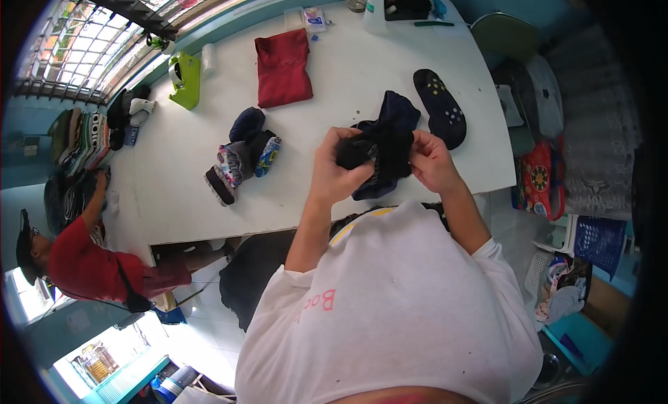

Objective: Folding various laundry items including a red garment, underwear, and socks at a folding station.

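My left hand [342,169] grips a bunched black cloth garment [394,148], its thumb pressed on a rolled part with a greyish band. My right hand [433,161] pinches the same garment's right edge between thumb and fingers. Under it, a dark navy garment [399,109] lies crumpled on the white table [334,211], partly hidden by the black cloth and my hands. To the left, several rolled or folded small garments [237,161] sit in a cluster, some patterned, some dark. A folded red garment [283,67] lies flat farther back.
A dark sole-shaped item with coloured dots [441,109] lies right of my hands. A green tape dispenser [185,83] and a white bottle [374,10] stand towards the back. Stacked folded clothes [83,138] are at the far left, near a person in red [94,258].
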A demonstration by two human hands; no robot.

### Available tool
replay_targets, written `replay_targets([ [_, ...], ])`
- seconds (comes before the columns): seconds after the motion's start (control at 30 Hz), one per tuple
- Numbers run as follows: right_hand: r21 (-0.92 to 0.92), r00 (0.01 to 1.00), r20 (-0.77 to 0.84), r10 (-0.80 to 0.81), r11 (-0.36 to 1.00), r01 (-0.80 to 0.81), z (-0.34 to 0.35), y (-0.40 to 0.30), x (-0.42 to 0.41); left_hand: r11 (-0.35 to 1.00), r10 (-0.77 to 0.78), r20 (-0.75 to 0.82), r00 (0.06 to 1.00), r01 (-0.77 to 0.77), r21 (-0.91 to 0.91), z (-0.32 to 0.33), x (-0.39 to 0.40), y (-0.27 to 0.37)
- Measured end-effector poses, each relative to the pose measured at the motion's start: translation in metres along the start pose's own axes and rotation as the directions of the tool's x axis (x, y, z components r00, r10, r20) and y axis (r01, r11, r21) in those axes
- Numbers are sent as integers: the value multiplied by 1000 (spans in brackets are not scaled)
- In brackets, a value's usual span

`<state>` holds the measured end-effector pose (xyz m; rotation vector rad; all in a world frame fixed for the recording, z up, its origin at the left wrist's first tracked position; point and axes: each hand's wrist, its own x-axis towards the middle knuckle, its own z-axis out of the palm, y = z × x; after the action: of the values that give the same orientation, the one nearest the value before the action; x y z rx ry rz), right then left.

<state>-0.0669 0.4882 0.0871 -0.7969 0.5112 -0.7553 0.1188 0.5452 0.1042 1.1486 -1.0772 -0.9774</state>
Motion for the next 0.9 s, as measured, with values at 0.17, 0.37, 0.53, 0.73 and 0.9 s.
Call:
replay_targets([
  [0.17, 55, 999, -2, -49, 997, 49, -7, 15, 3, 996, -86, 7, 996, 86, 22, 4, -2, 1],
  [0.37, -3, 998, 2, -59, 998, 59, 3, 8, -2, 995, -93, -35, 995, 94, 41, 3, -3, 1],
  [0.53, -16, 986, -144, 85, 996, -88, 22, -5, -1, 986, -117, -27, 993, 120, 113, -2, -6, 6],
  [0.73, -247, 998, -13, -65, 967, 60, 9, 0, 0, 997, -60, 170, 984, 66, -29, 6, -14, 13],
  [0.9, -122, 996, 93, -6, 992, 17, 22, 3, -12, 992, -58, 208, 976, 79, -99, 9, -11, 27],
])
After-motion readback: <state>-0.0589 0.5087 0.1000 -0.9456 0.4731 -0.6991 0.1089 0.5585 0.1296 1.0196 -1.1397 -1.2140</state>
